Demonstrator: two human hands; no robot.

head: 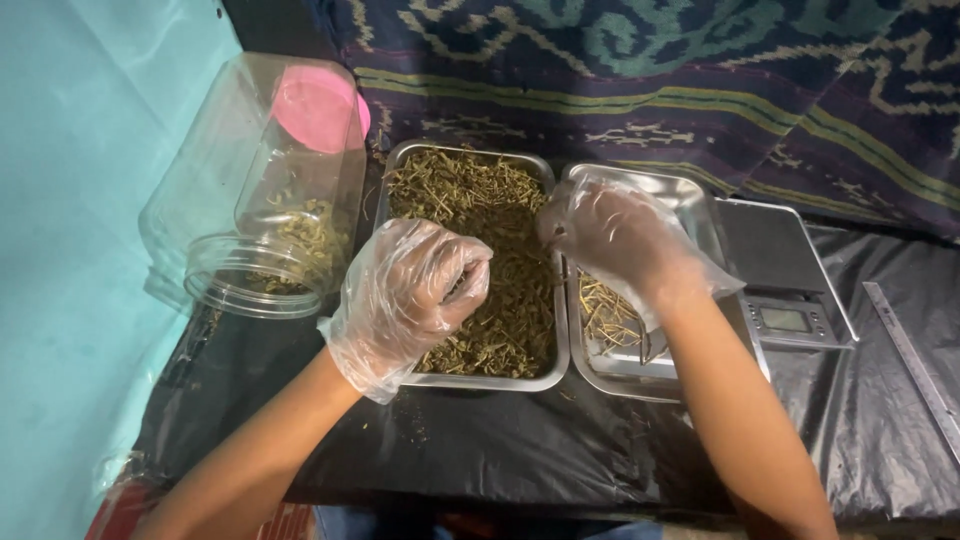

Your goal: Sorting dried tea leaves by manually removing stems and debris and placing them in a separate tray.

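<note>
Your two gloved hands are working over a steel tray of dried green herbs (500, 270), which is lying directly beneath and between them on the black-covered table (500, 450), its long axis running away from you. Your left hand (410, 295) is hovering over the tray's near left edge, fingers curling into a loose fist, possibly pinching a few stems, though you cannot tell for certain. Your right hand (605, 235) is reaching in at the tray's right rim, fingers drawn narrow near the herbs. A second tray holding pale stalks (610, 320) is sitting just beside it, under your right wrist.
</note>
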